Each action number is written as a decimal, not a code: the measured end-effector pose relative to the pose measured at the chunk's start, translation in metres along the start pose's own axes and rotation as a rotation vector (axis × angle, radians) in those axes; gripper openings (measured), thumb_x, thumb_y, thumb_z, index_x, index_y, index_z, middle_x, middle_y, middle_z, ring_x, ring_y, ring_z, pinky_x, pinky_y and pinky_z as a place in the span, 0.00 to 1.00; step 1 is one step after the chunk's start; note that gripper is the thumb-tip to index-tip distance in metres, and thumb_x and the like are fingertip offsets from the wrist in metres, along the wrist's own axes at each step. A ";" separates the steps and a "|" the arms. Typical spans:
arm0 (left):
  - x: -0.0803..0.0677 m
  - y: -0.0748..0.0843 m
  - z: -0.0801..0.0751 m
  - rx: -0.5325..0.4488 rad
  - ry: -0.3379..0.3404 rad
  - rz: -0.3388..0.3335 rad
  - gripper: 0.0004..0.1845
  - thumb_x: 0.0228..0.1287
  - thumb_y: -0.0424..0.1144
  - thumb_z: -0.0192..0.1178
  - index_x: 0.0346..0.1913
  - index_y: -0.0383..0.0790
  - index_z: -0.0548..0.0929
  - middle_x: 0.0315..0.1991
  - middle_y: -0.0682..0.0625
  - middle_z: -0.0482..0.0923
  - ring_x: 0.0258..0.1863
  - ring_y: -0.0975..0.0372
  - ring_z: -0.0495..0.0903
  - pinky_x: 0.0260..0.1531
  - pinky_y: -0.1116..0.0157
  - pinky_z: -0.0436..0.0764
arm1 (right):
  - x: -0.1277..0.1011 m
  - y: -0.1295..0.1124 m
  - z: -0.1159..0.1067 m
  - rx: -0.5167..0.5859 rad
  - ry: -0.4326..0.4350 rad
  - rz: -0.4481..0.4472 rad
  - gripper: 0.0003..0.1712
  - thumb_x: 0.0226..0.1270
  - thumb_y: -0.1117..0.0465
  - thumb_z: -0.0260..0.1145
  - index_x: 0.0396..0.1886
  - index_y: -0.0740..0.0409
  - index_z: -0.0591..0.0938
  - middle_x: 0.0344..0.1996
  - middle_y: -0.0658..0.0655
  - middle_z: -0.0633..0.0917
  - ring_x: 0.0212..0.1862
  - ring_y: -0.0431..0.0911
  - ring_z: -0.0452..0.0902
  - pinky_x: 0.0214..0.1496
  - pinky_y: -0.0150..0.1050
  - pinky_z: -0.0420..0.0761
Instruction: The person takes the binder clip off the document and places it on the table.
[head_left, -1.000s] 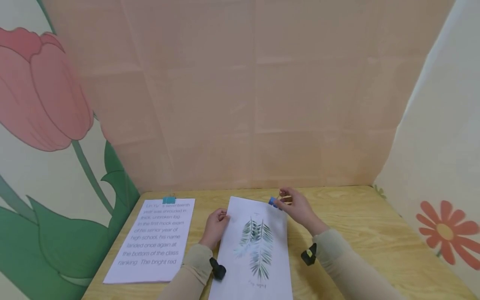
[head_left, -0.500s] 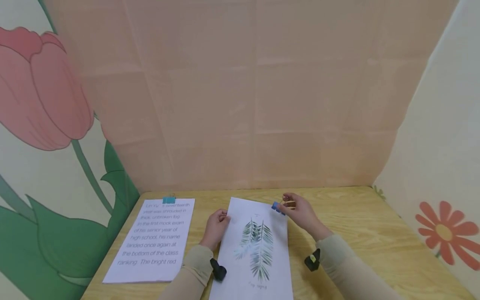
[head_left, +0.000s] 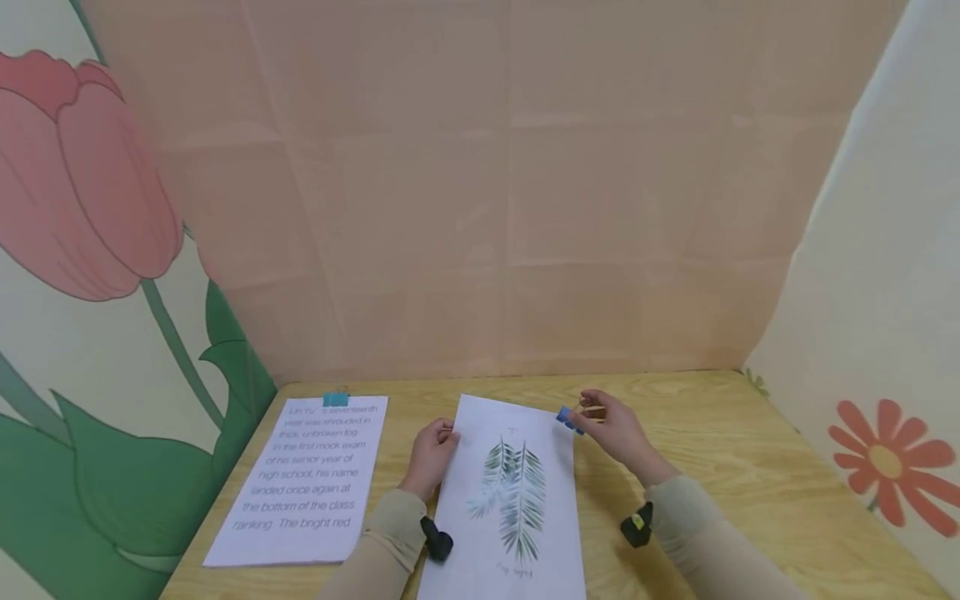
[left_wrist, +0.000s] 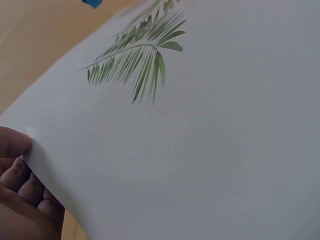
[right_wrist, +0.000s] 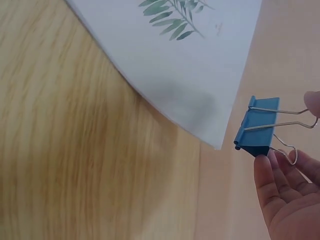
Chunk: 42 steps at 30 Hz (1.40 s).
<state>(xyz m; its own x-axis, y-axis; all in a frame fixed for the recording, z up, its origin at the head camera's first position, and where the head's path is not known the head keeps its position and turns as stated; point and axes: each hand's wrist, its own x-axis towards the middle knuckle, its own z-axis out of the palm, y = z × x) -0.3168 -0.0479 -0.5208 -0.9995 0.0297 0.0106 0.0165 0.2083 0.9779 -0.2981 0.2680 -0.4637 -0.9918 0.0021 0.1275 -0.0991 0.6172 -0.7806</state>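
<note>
Head view: right hand (head_left: pixel 618 433) pinches the blue binder clip (head_left: pixel 567 419) just off the leaf sheet (head_left: pixel 517 492), not yet clipped, left hand (head_left: pixel 431 454) gripping its edge

left hand (head_left: pixel 431 454): fingers curled, thumb on top | right hand (head_left: pixel 617 433): pinching, raised

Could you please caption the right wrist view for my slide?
Right hand pinches a blue clip beside the paper's corner.

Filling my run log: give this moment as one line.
left hand: holds leaf sheet edge | right hand: pinches blue binder clip | clip: off sheet
</note>
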 end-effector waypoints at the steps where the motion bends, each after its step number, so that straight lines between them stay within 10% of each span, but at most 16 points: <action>1: 0.000 0.000 0.000 0.000 0.000 0.003 0.07 0.75 0.32 0.58 0.49 0.33 0.82 0.43 0.45 0.84 0.40 0.57 0.80 0.43 0.58 0.81 | -0.001 0.001 -0.001 0.000 0.000 0.006 0.35 0.72 0.54 0.70 0.69 0.71 0.71 0.60 0.71 0.78 0.60 0.65 0.79 0.56 0.57 0.82; 42: -0.003 0.000 0.020 0.008 0.048 -0.071 0.07 0.73 0.31 0.58 0.49 0.32 0.82 0.39 0.46 0.83 0.36 0.58 0.79 0.38 0.60 0.79 | -0.035 0.051 -0.041 -0.036 0.003 0.085 0.38 0.75 0.52 0.67 0.70 0.76 0.67 0.61 0.75 0.77 0.61 0.68 0.76 0.55 0.55 0.82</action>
<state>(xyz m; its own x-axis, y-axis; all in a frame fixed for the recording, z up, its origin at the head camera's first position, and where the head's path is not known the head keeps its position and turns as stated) -0.3130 -0.0285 -0.5250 -0.9983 -0.0321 -0.0489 -0.0547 0.2160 0.9748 -0.2653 0.3319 -0.4831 -0.9963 0.0580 0.0641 -0.0119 0.6427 -0.7660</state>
